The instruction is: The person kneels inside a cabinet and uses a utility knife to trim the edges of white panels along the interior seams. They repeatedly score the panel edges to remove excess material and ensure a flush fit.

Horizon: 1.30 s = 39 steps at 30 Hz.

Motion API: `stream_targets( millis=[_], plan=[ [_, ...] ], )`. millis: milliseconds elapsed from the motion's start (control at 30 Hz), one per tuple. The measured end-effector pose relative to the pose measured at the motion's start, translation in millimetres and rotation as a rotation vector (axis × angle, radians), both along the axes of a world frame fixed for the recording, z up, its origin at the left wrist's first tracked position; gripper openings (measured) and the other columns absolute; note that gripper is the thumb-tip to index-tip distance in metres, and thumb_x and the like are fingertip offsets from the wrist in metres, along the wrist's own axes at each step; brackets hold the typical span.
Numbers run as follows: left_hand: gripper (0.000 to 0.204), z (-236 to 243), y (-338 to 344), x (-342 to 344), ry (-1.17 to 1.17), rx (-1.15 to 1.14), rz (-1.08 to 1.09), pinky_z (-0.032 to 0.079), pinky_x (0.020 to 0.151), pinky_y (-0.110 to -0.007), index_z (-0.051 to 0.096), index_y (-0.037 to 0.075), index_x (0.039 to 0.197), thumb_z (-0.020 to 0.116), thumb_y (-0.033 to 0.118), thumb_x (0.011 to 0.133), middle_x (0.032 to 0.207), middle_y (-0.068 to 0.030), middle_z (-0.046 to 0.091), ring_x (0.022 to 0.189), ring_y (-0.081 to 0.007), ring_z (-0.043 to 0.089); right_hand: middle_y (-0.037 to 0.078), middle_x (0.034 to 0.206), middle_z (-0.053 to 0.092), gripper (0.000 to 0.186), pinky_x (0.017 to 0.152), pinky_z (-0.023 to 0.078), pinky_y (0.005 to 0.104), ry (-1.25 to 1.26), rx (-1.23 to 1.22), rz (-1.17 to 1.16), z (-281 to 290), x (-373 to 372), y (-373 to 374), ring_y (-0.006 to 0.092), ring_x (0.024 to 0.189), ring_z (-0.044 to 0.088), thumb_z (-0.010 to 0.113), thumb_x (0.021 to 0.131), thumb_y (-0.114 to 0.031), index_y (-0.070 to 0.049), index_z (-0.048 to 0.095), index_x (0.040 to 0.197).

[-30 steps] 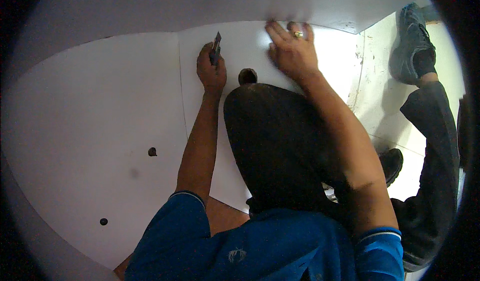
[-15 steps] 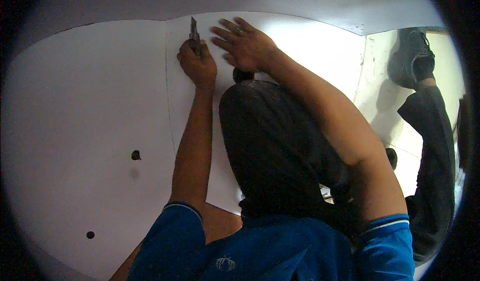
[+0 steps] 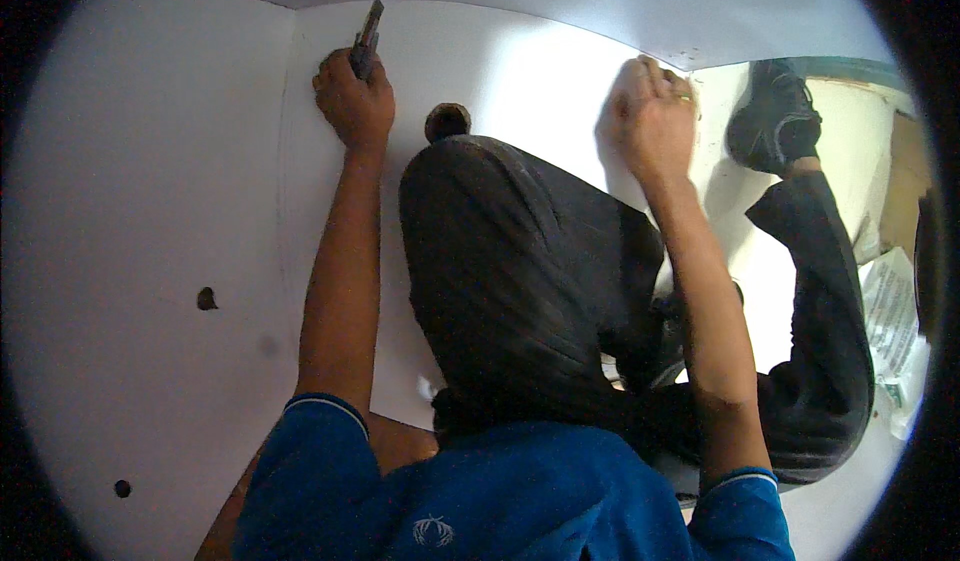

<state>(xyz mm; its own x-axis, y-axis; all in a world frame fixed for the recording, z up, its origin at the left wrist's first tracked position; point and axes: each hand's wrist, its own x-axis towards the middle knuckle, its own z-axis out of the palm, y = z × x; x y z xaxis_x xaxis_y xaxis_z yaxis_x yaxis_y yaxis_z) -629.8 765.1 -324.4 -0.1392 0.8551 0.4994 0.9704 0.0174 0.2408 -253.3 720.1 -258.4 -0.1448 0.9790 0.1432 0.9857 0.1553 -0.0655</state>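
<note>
My left hand [image 3: 355, 103] is closed around a utility knife [image 3: 367, 43], its blade pointing up and away from me. It is over a white panel [image 3: 520, 71], near the seam on its left. My right hand [image 3: 655, 121] is at the panel's far right corner, fingers bent and drawn together. Whatever its fingertips hold, if anything, is hidden. Between the hands, a round dark hole [image 3: 447, 121] shows in the panel just beyond my bent knee [image 3: 470, 176].
A pale wall [image 3: 600, 6] runs along the far side. On the left, another white panel [image 3: 170, 191] has two small dark holes. To the right are my shoe [image 3: 775, 121] on the light floor and a white printed plastic bag [image 3: 890, 306].
My right hand has moved from beside the knife rightward to the panel's corner, its spread fingers now bent. My left hand still holds the knife. The whole view has shifted somewhat.
</note>
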Motion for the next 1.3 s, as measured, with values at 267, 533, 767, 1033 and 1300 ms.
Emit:
stream_targets(
  millis=[267, 533, 767, 1033, 1300],
  plan=[
    [0.036, 8.2, 7.2, 12.1, 0.103, -0.088, 0.084, 0.052, 0.091, -0.055, 0.062, 0.007, 0.116, 0.078, 0.022, 0.088, 0.121, -0.0133, 0.065, 0.11, -0.0391, 0.063, 0.022, 0.149, 0.054, 0.059, 0.119, 0.038, 0.0514, 0.261, 0.048, 0.243, -28.7, -114.9, 47.4, 0.0415, 0.138, 0.048, 0.062, 0.088, -0.019, 0.001, 0.055, 0.143],
    [0.04, 5.6, -0.2, 4.6, 0.049, -0.04, 0.021, 0.053, 0.088, -0.055, 0.062, 0.007, 0.118, 0.078, 0.022, 0.085, 0.121, -0.0146, 0.064, 0.109, -0.0403, 0.063, 0.0, 0.153, 0.056, 0.046, 0.11, 0.034, 0.0599, 0.221, 0.028, 0.249, -30.0, -116.7, 57.2, 0.0336, 0.13, 0.056, 0.055, 0.101, -0.027, -0.018, 0.06, 0.146],
    [0.04, 10.4, 1.8, 13.8, 0.045, -0.135, 0.063, 0.053, 0.088, -0.055, 0.061, 0.004, 0.118, 0.076, 0.021, 0.085, 0.123, -0.0153, 0.063, 0.11, -0.0395, 0.063, 0.007, 0.148, 0.053, 0.054, 0.099, 0.035, 0.0559, 0.196, -0.034, 0.037, -18.7, -110.2, 32.8, 0.0339, 0.113, 0.058, 0.06, 0.09, -0.023, -0.011, 0.057, 0.142],
    [0.042, 13.8, -1.0, 9.5, 0.128, -0.166, 0.111, 0.052, 0.091, -0.055, 0.061, 0.005, 0.118, 0.075, 0.026, 0.084, 0.125, -0.015, 0.062, 0.112, -0.0381, 0.062, 0.008, 0.154, 0.055, 0.054, 0.11, 0.034, 0.0654, 0.299, -0.118, 0.095, -5.3, -102.7, 31.7, 0.0377, 0.121, 0.062, 0.059, 0.095, -0.026, -0.012, 0.056, 0.147],
    [0.036, 4.5, 9.6, 13.1, 0.143, -0.148, 0.14, 0.052, 0.092, -0.054, 0.061, 0.008, 0.115, 0.073, 0.028, 0.087, 0.125, -0.0122, 0.062, 0.114, -0.0365, 0.063, 0.013, 0.148, 0.063, 0.049, 0.114, 0.032, 0.0631, 0.078, 0.087, -0.115, -12.7, -2.9, -26.7, 0.038, 0.122, 0.062, 0.062, 0.091, -0.021, -0.008, 0.063, 0.139]
  ],
)
